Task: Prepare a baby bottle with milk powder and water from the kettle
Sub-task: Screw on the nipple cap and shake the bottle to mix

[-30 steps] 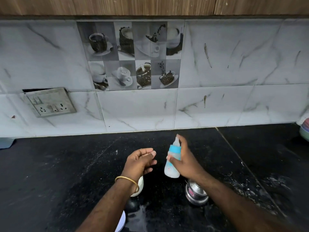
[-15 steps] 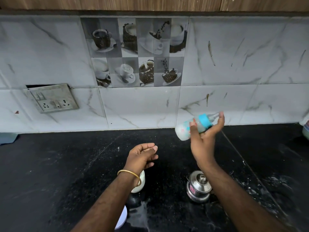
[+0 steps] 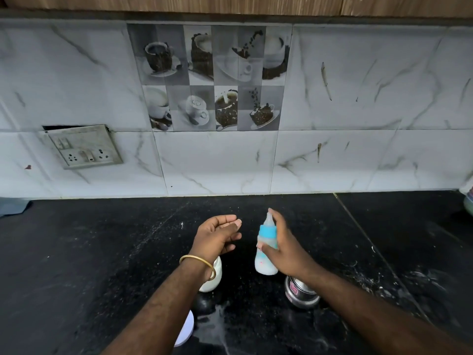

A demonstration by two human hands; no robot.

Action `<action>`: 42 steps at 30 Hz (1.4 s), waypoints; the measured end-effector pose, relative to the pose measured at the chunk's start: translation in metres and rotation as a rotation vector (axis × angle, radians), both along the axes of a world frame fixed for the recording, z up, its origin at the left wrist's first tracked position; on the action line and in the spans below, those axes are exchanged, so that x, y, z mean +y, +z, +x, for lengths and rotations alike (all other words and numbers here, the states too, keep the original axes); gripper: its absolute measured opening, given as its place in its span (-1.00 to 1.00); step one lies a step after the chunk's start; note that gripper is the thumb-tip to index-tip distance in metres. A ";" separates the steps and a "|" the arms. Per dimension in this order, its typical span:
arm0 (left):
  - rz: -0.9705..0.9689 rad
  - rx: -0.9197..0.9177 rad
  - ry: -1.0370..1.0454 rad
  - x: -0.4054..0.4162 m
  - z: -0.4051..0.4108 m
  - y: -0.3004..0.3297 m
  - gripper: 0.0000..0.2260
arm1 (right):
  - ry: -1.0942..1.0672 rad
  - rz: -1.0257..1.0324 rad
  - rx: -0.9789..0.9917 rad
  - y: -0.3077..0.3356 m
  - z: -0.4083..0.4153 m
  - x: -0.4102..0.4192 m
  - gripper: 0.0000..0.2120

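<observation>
Head view: baby bottle (image 3: pixel 266 249) upright in right hand (image 3: pixel 286 249).

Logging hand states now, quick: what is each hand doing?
Left hand: open, loosely curled, holding nothing.
Right hand: closed on the baby bottle, upright above the counter.

Blue-collared milky bottle (image 3: pixel 266 248), black speckled counter (image 3: pixel 102 252), white-marbled tiles (image 3: pixel 358 98).
</observation>
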State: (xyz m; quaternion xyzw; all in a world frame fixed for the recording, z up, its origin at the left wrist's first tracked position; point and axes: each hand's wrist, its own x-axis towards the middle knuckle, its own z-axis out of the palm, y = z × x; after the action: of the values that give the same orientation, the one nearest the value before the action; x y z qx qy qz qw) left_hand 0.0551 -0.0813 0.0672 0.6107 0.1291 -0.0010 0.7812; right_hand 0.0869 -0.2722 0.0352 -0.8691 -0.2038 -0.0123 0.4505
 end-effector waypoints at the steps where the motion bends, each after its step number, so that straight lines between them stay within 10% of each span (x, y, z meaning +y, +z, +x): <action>1: -0.003 -0.007 -0.001 0.000 0.000 0.001 -0.81 | 0.005 0.056 -0.024 0.004 0.001 -0.001 -0.21; 5: -0.011 -0.010 0.020 0.005 0.002 0.003 -0.80 | -0.279 0.708 -0.237 0.045 0.021 0.001 -0.24; 10: -0.003 -0.003 0.014 0.004 -0.001 0.002 -0.78 | 0.043 0.023 -0.021 -0.004 -0.006 0.008 -0.23; 15: -0.004 -0.017 0.027 0.013 0.001 0.004 -0.80 | -0.303 0.748 -0.222 0.041 0.017 0.012 -0.24; 20: 0.001 -0.015 0.027 0.013 -0.005 0.002 -0.80 | 0.101 -0.074 -0.024 -0.018 -0.001 0.011 -0.20; 25: -0.002 -0.008 0.024 0.017 -0.004 0.000 -0.79 | -0.248 0.581 -0.191 0.025 0.017 0.018 -0.24; 30: -0.010 0.001 0.019 0.017 -0.007 -0.003 -0.81 | 0.101 -0.119 0.081 -0.027 -0.012 0.017 -0.18; 35: -0.023 0.000 0.023 0.024 -0.003 -0.004 -0.80 | -0.333 0.557 -0.215 0.003 0.003 0.020 -0.24; 40: -0.018 0.011 0.019 0.023 -0.005 -0.007 -0.80 | -0.008 -0.101 -0.002 -0.024 -0.010 0.019 -0.19; 42: -0.019 -0.001 0.001 0.024 -0.004 -0.005 -0.80 | -0.075 0.085 -0.068 -0.011 -0.003 0.017 -0.23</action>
State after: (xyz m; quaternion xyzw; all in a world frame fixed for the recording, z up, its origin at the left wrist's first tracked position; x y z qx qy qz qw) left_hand 0.0516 -0.0571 0.0622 0.6032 0.1290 -0.0012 0.7871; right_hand 0.0838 -0.2548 0.0238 -0.8553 -0.1857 -0.0672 0.4791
